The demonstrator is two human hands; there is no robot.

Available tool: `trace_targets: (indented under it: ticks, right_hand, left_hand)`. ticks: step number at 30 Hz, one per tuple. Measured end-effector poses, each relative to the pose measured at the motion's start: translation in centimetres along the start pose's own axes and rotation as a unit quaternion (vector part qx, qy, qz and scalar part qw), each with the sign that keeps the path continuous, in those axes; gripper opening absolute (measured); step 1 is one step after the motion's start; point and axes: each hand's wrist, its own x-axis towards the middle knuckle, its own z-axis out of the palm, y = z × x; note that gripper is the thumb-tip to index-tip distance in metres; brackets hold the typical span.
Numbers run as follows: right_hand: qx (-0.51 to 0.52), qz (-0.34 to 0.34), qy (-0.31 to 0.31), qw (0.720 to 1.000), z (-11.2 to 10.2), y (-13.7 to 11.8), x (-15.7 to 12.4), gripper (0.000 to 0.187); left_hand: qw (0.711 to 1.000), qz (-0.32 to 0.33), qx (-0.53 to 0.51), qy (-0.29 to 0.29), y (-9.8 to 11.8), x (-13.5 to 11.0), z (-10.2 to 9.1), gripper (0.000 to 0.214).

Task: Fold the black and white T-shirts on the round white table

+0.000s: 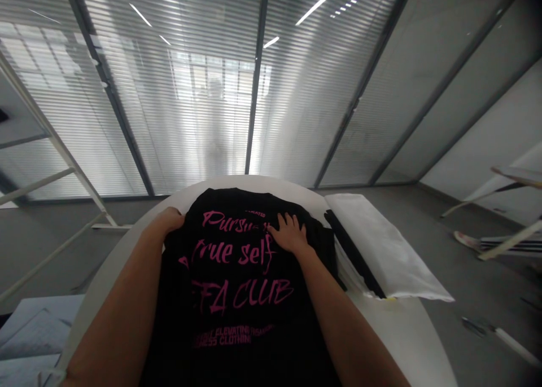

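A black T-shirt [237,308] with pink lettering lies spread on a white round table [427,347]. Its far end reaches near the table's far edge, and its near end runs out of view below. At the shirt's upper left edge, my left hand [171,219] is closed on the fabric, its fingertips partly hidden. My right hand [290,233] rests flat on the upper right of the print, fingers spread, covering part of the lettering. Some dark folds bunch up along the shirt's right side.
White folded fabric or a bag [376,240] with a black strip [355,254] lies at the table's right, overhanging its edge. A white metal frame [63,150] stands left, above papers [38,325]. Glass partitions with blinds [203,105] rise behind. A person's shoe [467,240] shows right.
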Motion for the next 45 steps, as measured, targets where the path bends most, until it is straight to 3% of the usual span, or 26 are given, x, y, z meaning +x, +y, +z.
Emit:
trace_targets:
  ticks: [4,7,10,13,16,21,23,28,32,38,42,45]
  right_hand:
    - [-0.003,-0.004,0.005,1.0,0.0,-0.1,-0.1,0.082]
    - [0.002,-0.003,0.011,1.0,0.1,-0.2,-0.1,0.081]
    - [0.006,-0.005,0.013,1.0,0.1,-0.1,-0.1,0.081]
    - [0.006,-0.008,0.015,1.0,0.2,-0.1,-0.1,0.081]
    - [0.009,-0.009,0.022,1.0,0.4,0.0,0.0,0.082]
    - [0.005,-0.01,0.023,1.0,0.5,0.0,-0.1,0.081]
    - [0.006,-0.011,0.023,1.0,0.4,0.0,-0.1,0.081]
    - [0.013,-0.014,0.031,0.999,0.4,0.0,-0.2,0.08]
    - [0.003,-0.013,0.022,1.0,0.3,-0.1,-0.3,0.081]
    - [0.006,-0.018,0.005,1.0,-0.5,-0.6,-0.5,0.075]
    - [0.013,-0.055,0.02,0.998,-0.7,-1.3,-0.9,0.066]
    - [0.019,-0.101,0.03,0.994,-0.6,-1.8,-1.3,0.063]
  left_hand:
    - [0.995,0.046,-0.041,-0.077,2.7,-0.5,0.8,0.041]
    - [0.991,0.106,-0.026,-0.073,4.6,-1.1,1.5,0.04]
    - [0.993,0.107,-0.01,-0.041,5.5,-1.3,1.7,0.035]
    - [0.998,0.054,-0.016,0.021,4.6,-0.9,0.9,0.033]
    - [0.992,-0.009,-0.034,0.125,3.1,-0.7,-0.5,0.037]
    - [0.936,-0.026,-0.05,0.347,2.3,-2.3,-1.7,0.043]
    - [0.926,-0.022,-0.048,0.374,2.3,-2.9,-1.5,0.042]
    - [0.959,-0.114,-0.035,0.259,1.6,-3.0,-0.8,0.052]
    - [0.972,-0.014,0.074,0.223,3.3,-3.0,0.4,0.055]
    - [0.952,0.194,0.201,0.126,9.4,-5.3,4.1,0.049]
    - [0.967,0.179,0.168,0.071,10.9,-5.9,5.0,0.048]
    - [0.983,0.127,0.119,0.066,9.7,-4.6,4.1,0.047]
